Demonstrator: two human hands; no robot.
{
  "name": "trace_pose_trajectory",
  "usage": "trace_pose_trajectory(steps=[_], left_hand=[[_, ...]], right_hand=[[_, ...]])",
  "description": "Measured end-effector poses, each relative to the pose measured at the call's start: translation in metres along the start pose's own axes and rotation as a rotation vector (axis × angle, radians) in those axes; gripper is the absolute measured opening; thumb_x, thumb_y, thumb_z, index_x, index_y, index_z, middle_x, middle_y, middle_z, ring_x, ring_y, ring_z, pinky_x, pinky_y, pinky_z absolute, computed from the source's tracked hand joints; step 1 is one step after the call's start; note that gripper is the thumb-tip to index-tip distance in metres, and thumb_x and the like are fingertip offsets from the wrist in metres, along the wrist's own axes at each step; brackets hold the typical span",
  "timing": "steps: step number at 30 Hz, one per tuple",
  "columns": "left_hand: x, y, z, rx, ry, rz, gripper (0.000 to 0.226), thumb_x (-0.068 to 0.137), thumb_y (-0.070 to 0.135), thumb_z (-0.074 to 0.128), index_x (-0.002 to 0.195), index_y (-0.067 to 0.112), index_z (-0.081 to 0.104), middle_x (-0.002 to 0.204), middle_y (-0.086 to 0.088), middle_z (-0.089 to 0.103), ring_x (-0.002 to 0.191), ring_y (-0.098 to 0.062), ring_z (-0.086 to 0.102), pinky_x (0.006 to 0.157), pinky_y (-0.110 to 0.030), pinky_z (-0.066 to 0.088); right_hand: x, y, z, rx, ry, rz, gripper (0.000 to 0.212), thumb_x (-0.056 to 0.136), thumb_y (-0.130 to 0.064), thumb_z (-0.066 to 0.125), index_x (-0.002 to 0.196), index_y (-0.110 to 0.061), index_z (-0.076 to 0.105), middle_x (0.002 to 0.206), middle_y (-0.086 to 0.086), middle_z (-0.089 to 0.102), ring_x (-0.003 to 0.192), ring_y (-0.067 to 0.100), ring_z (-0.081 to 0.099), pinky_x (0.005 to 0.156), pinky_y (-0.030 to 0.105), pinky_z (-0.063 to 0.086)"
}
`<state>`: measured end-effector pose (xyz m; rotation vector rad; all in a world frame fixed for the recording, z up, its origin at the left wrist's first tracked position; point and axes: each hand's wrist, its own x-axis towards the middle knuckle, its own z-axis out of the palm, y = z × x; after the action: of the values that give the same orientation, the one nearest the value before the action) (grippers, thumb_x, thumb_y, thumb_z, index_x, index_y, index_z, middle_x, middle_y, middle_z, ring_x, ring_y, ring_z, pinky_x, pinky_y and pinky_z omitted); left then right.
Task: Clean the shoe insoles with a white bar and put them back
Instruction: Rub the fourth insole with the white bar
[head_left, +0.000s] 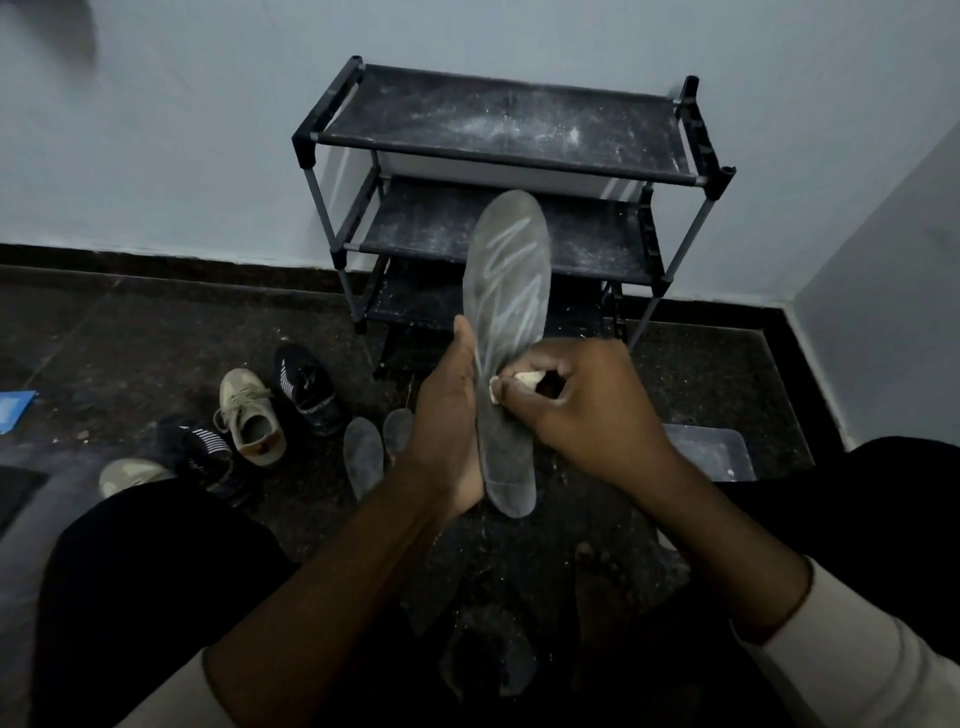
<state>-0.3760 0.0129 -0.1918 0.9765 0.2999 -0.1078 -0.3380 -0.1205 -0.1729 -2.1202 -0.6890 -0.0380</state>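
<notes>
well back against the pale wall stands a black three-tier shoe rack (498, 130), its fabric shelves dusted with white powder and streaks. below it the dark speckled floor (130, 338) spreads out, scattered with white flecks near the person's bare foot (597, 582). to the left lie four shoes: two black knit sneakers with white stripes (306, 387) (205, 457) and two beige lace-up sneakers (252, 415) (132, 475), the nearer beige one partly hidden behind a dark trouser leg. a clear plastic tray (711, 452) with white residue sits on the floor at the right, just behind the right forearm. in the middle, held upright in front of the rack, is a grey insole (506, 291) marked with pale zigzag strokes across its upper half. the left hand (449, 415) grasps it along its left edge, palm cupped behind the lower part and thumb up the side. the right hand (576, 400) is clenched around a small white bar (519, 382), pressing its end against the insole at about mid-length. two more grey insoles (363, 457) (397, 431) lie side by side on the floor just left of the left wrist. a blue sheet corner (15, 408) shows at the far left edge.
</notes>
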Motion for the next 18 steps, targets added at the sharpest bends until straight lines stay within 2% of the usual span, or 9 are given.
trace_pose_trajectory(steps=[2, 4, 5, 10, 12, 14, 15, 18], left_hand=[[0.0, 0.0, -0.001, 0.015, -0.001, 0.012, 0.066, 0.107, 0.056, 0.027, 0.138, 0.008, 0.059, 0.126, -0.016, 0.072, 0.119, -0.026, 0.069, 0.087, -0.035, 0.061], [0.001, 0.003, -0.003, 0.035, -0.003, 0.0, 0.07, 0.106, 0.06, 0.025, 0.13, 0.007, 0.063, 0.122, -0.021, 0.072, 0.117, -0.03, 0.07, 0.088, -0.038, 0.06], [0.001, 0.003, -0.004, 0.032, -0.008, -0.007, 0.072, 0.106, 0.061, 0.024, 0.128, 0.005, 0.063, 0.122, -0.023, 0.071, 0.117, -0.032, 0.069, 0.089, -0.039, 0.059], [0.001, -0.001, -0.002, 0.011, -0.012, 0.014, 0.065, 0.107, 0.056, 0.027, 0.137, 0.007, 0.059, 0.124, -0.015, 0.072, 0.117, -0.025, 0.07, 0.086, -0.032, 0.061], [0.001, 0.0, -0.003, 0.014, -0.014, -0.001, 0.068, 0.107, 0.058, 0.026, 0.132, 0.006, 0.062, 0.122, -0.017, 0.073, 0.116, -0.027, 0.07, 0.086, -0.035, 0.061], [0.003, 0.002, -0.006, 0.025, -0.02, -0.028, 0.076, 0.105, 0.064, 0.024, 0.127, 0.004, 0.065, 0.124, -0.021, 0.071, 0.12, -0.031, 0.068, 0.095, -0.042, 0.056], [0.004, 0.002, -0.007, 0.022, -0.015, -0.032, 0.077, 0.104, 0.065, 0.023, 0.126, 0.003, 0.065, 0.126, -0.022, 0.07, 0.121, -0.032, 0.067, 0.098, -0.044, 0.054], [0.004, 0.001, -0.007, 0.006, 0.008, 0.008, 0.068, 0.107, 0.058, 0.025, 0.133, 0.007, 0.062, 0.122, -0.016, 0.073, 0.113, -0.026, 0.072, 0.084, -0.034, 0.061]], right_hand=[[-0.006, -0.006, 0.004, 0.023, -0.052, -0.019, 0.006, 0.088, -0.016, 0.076, 0.083, -0.015, 0.079, 0.079, -0.01, 0.074, 0.072, 0.001, 0.069, 0.072, 0.023, 0.057], [-0.014, -0.009, 0.006, 0.014, -0.116, -0.054, 0.008, 0.089, -0.015, 0.076, 0.081, -0.015, 0.078, 0.077, -0.012, 0.074, 0.073, 0.0, 0.068, 0.09, 0.019, 0.052], [-0.015, -0.007, 0.006, 0.013, -0.125, -0.054, 0.009, 0.089, -0.015, 0.076, 0.08, -0.015, 0.078, 0.077, -0.012, 0.074, 0.074, 0.0, 0.068, 0.094, 0.02, 0.051], [-0.002, 0.002, -0.004, 0.001, 0.005, 0.003, 0.005, 0.087, -0.019, 0.078, 0.083, -0.017, 0.079, 0.079, -0.011, 0.074, 0.072, 0.002, 0.069, 0.068, 0.03, 0.057], [-0.007, -0.005, 0.002, 0.017, -0.049, -0.039, 0.005, 0.088, -0.016, 0.077, 0.084, -0.015, 0.079, 0.079, -0.01, 0.074, 0.074, 0.002, 0.069, 0.073, 0.023, 0.057], [-0.015, -0.009, 0.006, 0.02, -0.131, -0.072, 0.007, 0.088, -0.015, 0.076, 0.082, -0.015, 0.078, 0.078, -0.01, 0.074, 0.075, 0.001, 0.068, 0.086, 0.014, 0.05], [-0.016, -0.008, 0.005, 0.013, -0.143, -0.071, 0.008, 0.088, -0.015, 0.076, 0.081, -0.015, 0.078, 0.077, -0.011, 0.074, 0.074, 0.001, 0.068, 0.086, 0.014, 0.049], [-0.006, 0.003, 0.0, -0.007, -0.043, -0.017, 0.008, 0.088, -0.018, 0.077, 0.08, -0.017, 0.079, 0.077, -0.012, 0.073, 0.072, 0.001, 0.068, 0.067, 0.021, 0.053]])
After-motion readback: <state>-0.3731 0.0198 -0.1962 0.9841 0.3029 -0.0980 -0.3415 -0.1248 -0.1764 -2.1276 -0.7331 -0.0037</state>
